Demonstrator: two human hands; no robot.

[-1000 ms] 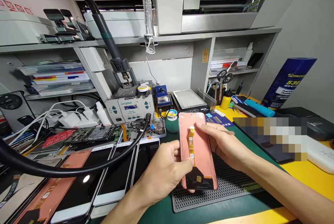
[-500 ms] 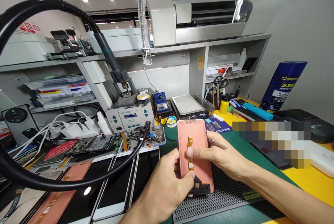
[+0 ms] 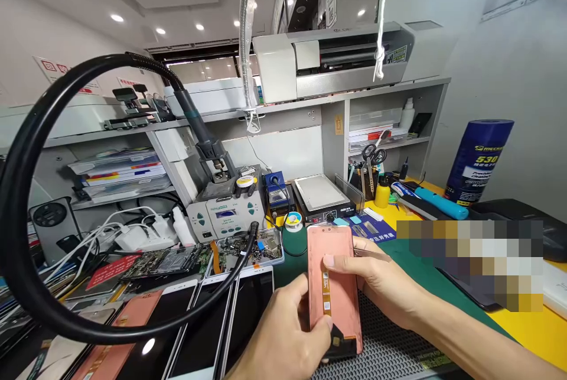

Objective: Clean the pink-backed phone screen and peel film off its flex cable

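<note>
Both hands clamp one flat, pink-backed screen panel [image 3: 333, 285], held nearly upright over the ribbed black mat [image 3: 390, 350]. The left hand [image 3: 283, 333] pinches its lower edge, thumb on the orange flex strip [image 3: 326, 294]; the right hand [image 3: 376, 279] grips the right side, forefinger across the back. Half a second ago that forefinger lay lower on the strip. Left lie three glossy dark phones [image 3: 212, 327]. Beyond stand one grey solder station [image 3: 225, 214] and one blue can [image 3: 476, 161].
</note>
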